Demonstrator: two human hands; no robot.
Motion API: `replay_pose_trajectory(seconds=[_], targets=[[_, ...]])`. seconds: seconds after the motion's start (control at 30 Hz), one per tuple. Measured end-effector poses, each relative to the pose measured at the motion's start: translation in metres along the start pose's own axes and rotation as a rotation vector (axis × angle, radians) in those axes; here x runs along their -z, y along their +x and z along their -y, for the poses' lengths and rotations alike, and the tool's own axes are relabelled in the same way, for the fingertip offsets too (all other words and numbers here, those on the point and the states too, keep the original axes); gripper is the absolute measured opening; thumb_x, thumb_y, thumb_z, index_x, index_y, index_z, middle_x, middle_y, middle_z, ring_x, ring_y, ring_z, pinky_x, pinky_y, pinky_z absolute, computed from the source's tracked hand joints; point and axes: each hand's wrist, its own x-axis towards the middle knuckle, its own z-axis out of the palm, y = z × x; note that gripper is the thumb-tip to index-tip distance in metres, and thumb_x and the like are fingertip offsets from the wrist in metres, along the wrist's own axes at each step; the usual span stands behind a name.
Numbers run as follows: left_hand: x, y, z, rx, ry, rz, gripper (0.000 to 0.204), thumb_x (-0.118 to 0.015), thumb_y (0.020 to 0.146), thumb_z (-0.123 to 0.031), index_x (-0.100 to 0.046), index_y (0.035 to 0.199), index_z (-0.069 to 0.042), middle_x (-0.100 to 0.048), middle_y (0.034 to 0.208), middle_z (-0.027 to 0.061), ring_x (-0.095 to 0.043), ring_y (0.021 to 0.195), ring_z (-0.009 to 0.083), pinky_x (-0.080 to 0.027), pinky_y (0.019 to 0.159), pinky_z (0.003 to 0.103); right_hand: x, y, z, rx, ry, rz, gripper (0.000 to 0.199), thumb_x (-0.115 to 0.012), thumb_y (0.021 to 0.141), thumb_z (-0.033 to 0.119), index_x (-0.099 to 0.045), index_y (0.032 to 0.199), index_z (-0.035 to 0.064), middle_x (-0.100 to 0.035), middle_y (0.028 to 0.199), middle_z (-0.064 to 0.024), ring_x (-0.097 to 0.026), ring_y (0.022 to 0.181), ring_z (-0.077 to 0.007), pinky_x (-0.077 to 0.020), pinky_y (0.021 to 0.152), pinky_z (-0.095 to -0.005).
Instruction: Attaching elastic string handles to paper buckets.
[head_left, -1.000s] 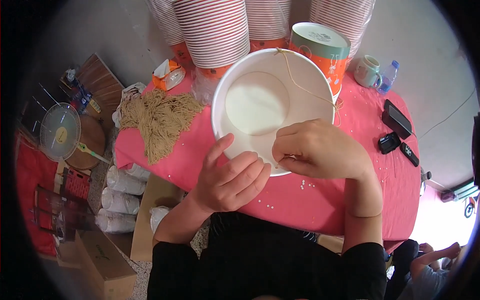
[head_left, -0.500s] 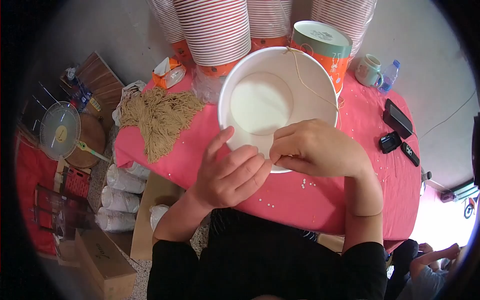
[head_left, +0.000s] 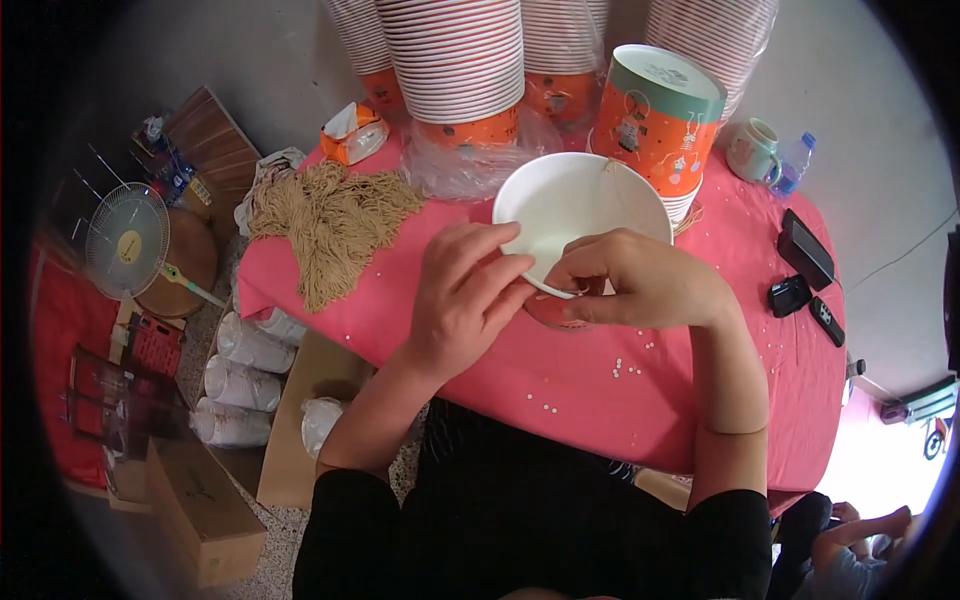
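Note:
A paper bucket (head_left: 548,205), white inside and orange outside, is in front of me over the table, its mouth up. My left hand (head_left: 462,300) closes on its near left rim, fingertips at the edge and lower fingers against the outer wall. At the near rim my right hand (head_left: 645,280) pinches, index finger inside and thumb outside. A thin strand that looks like cord (head_left: 583,292) shows at its fingertips; most of it is hidden. More tan cord (head_left: 612,168) hangs at the bucket's far rim.
Tall stacks of buckets (head_left: 455,60) line the back, and an upside-down orange bucket (head_left: 655,130) tops another stack. A bundle of tan cords (head_left: 335,225) lies at left. A mug (head_left: 752,150), bottle (head_left: 795,162) and black devices (head_left: 805,250) sit right. White bits dot the pink tablecloth (head_left: 480,375).
The bucket has been lowered and tipped back, so its round bottom no longer shows fully. Both hands stay at the near rim; my left fingers have shifted onto the edge. The view has moved slightly.

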Motion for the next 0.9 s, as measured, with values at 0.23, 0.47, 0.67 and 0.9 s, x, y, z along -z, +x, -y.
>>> replay_pose_trajectory(seconds=[0.23, 0.47, 0.67, 0.9], targets=[[-0.004, -0.013, -0.009, 0.133, -0.172, -0.032, 0.024, -0.081, 0.069, -0.003, -0.064, 0.086, -0.005, -0.062, 0.081, 0.0069, -0.062, 0.072, 0.0248, -0.049, 0.061, 0.035, -0.005, 0.003, -0.005, 0.007, 0.010, -0.010, 0.019, -0.068, 0.081, 0.010, -0.064, 0.091, -0.0049, -0.059, 0.074, -0.0145, -0.056, 0.064, -0.0260, -0.0449, 0.061, -0.0371], [-0.018, -0.020, -0.006, 0.169, -0.203, -0.061, 0.020, -0.076, 0.072, 0.000, -0.062, 0.085, -0.005, -0.064, 0.082, 0.0071, -0.063, 0.070, 0.0246, -0.051, 0.060, 0.036, -0.005, 0.002, 0.001, -0.025, -0.022, -0.014, 0.021, -0.069, 0.083, 0.015, -0.065, 0.093, -0.0029, -0.060, 0.074, -0.0132, -0.057, 0.063, -0.0247, -0.0449, 0.060, -0.0368], [-0.001, -0.020, -0.002, 0.221, -0.154, -0.093, 0.019, -0.072, 0.073, 0.004, -0.060, 0.085, -0.004, -0.063, 0.081, 0.0092, -0.064, 0.073, 0.0271, -0.052, 0.063, 0.036, 0.000, -0.003, -0.002, -0.062, 0.023, -0.050, 0.024, -0.070, 0.086, 0.014, -0.067, 0.105, 0.0005, -0.063, 0.073, -0.0069, -0.056, 0.062, -0.0159, -0.0461, 0.060, -0.0291], [0.026, -0.017, 0.016, 0.732, -0.998, -0.351, 0.010, -0.060, 0.091, -0.002, -0.054, 0.099, -0.002, -0.068, 0.098, 0.0149, -0.061, 0.072, 0.0134, -0.051, 0.066, 0.026, 0.011, -0.012, 0.003, -0.132, -0.091, -0.220, 0.021, -0.066, 0.083, 0.000, -0.066, 0.104, 0.0009, -0.055, 0.066, -0.0022, -0.050, 0.058, -0.0086, -0.0413, 0.055, -0.0254]])
